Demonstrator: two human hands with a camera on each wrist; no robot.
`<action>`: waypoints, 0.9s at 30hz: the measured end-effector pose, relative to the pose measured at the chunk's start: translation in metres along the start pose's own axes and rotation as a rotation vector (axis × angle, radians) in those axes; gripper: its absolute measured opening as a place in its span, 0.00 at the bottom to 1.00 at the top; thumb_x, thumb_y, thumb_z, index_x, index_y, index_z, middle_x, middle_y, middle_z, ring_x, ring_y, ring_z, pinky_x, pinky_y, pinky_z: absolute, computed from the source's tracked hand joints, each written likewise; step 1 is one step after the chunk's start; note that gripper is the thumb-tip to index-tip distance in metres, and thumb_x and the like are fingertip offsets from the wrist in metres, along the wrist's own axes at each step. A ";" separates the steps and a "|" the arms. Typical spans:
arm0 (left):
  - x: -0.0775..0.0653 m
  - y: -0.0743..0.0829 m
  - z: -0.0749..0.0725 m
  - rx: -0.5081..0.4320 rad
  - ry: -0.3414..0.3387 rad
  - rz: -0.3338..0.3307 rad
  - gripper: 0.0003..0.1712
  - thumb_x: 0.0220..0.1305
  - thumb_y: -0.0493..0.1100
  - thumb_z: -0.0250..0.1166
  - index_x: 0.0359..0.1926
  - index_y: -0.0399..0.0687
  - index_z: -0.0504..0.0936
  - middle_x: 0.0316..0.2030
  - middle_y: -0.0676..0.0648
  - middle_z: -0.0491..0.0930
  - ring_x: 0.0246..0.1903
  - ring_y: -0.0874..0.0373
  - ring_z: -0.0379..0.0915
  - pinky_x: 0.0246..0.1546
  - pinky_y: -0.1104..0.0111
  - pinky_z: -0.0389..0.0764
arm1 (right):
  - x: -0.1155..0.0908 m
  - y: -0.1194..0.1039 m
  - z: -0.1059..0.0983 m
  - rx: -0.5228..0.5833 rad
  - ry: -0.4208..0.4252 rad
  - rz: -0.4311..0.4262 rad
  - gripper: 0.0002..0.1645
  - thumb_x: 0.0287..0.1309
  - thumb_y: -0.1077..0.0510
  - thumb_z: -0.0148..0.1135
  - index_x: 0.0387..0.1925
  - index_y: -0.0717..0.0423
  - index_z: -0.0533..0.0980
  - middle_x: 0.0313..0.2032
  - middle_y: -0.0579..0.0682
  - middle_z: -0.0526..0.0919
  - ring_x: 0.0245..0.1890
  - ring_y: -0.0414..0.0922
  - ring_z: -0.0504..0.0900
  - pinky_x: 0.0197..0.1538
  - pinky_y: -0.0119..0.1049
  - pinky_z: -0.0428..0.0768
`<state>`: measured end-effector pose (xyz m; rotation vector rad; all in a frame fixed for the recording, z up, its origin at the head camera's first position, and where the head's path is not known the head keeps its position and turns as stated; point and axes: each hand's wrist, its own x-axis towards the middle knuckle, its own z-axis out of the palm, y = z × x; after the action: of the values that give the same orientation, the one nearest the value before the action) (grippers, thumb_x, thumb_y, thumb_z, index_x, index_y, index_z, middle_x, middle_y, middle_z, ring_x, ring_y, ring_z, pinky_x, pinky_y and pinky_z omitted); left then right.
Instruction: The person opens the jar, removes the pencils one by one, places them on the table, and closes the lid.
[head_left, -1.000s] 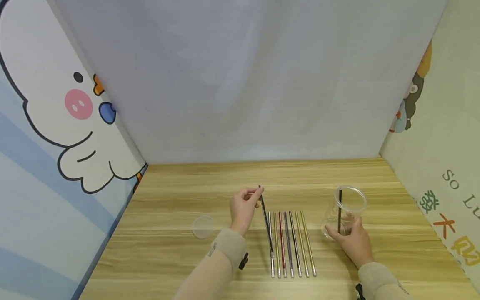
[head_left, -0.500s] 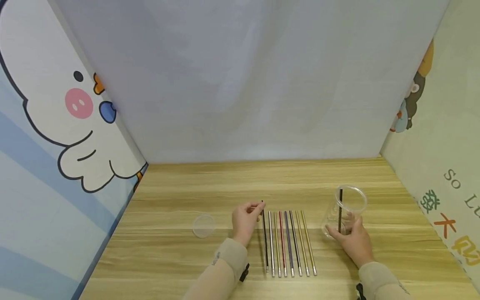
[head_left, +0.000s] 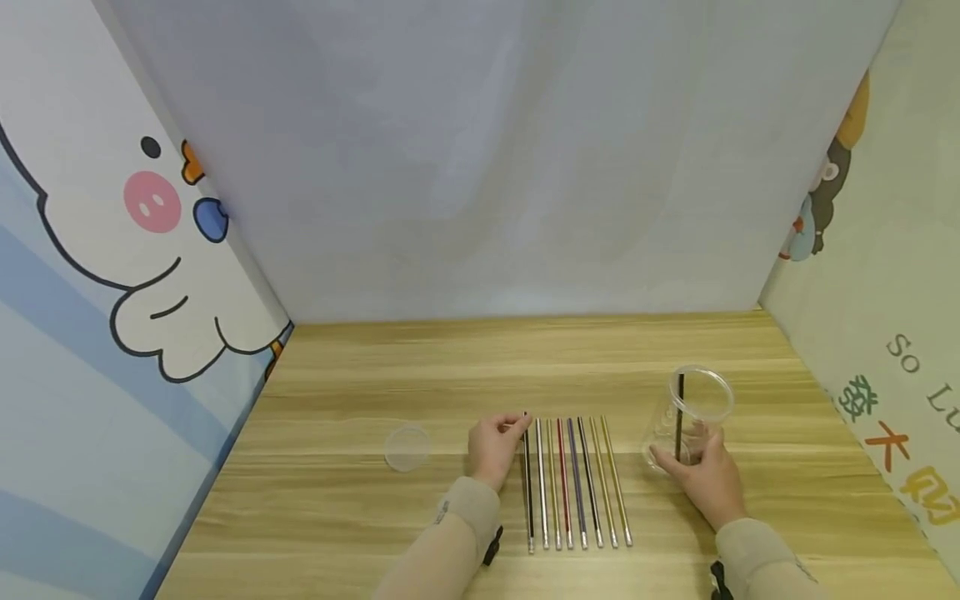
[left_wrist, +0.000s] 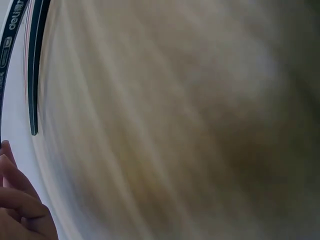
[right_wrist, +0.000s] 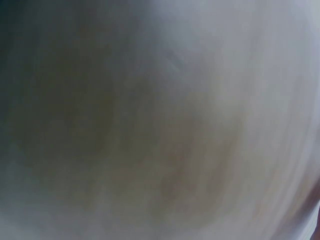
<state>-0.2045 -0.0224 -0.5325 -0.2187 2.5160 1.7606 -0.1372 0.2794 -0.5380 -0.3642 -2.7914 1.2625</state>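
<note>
In the head view my left hand (head_left: pixel 495 450) pinches the far tip of a black pencil (head_left: pixel 528 492), which lies at the left end of a row of several pencils (head_left: pixel 576 479) in white, gold, red, purple and black. Their metal-capped ends point towards me. My right hand (head_left: pixel 708 482) holds a clear plastic cup (head_left: pixel 662 429) low on its side; a dark pencil (head_left: pixel 680 400) stands inside. The left wrist view catches fingers (left_wrist: pixel 22 192) by a lettered dark pencil (left_wrist: pixel 9 45). The right wrist view is mostly blur, so the grip is unreadable there.
A clear round lid (head_left: pixel 407 447) lies flat left of my left hand. The wood-grain table (head_left: pixel 337 525) meets a pale grey curtain (head_left: pixel 487 167) at the back. Cartoon-printed panels flank it on both sides.
My left hand has lowered the black pencil from a raised slant over the white one to lie at the row's left end. The right hand and cup keep their place.
</note>
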 end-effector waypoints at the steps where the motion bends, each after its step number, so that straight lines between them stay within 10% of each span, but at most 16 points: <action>1: 0.001 0.000 0.000 0.020 -0.003 -0.003 0.13 0.64 0.54 0.68 0.38 0.51 0.89 0.29 0.52 0.85 0.25 0.61 0.75 0.24 0.71 0.74 | 0.001 0.000 0.000 -0.002 0.005 -0.003 0.53 0.58 0.35 0.66 0.63 0.68 0.52 0.67 0.73 0.64 0.62 0.71 0.68 0.62 0.65 0.68; 27: 0.019 -0.003 0.004 0.236 -0.051 -0.099 0.10 0.58 0.56 0.72 0.31 0.57 0.89 0.38 0.54 0.88 0.42 0.55 0.82 0.50 0.55 0.80 | 0.000 0.001 0.001 0.001 -0.003 0.001 0.55 0.58 0.35 0.66 0.64 0.69 0.51 0.67 0.73 0.63 0.61 0.70 0.70 0.62 0.65 0.69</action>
<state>-0.2227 -0.0208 -0.5391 -0.2745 2.5973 1.4018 -0.1376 0.2793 -0.5389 -0.3642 -2.7931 1.2650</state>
